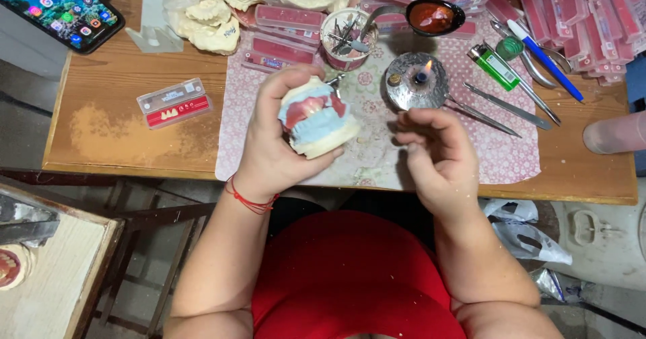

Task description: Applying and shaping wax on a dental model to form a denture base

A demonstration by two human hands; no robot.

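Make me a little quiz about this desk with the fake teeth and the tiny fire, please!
1. True or false: the burner is lit.
2. Which hand holds the dental model? A) left B) right C) neither
3. Fill in: the lighter lying right of the burner is ____.

Key:
1. True; a small flame shows at its middle.
2. A; the left hand wraps around it, while the right hand is apart from it with fingers curled, and whether it pinches anything cannot be told.
3. Green.
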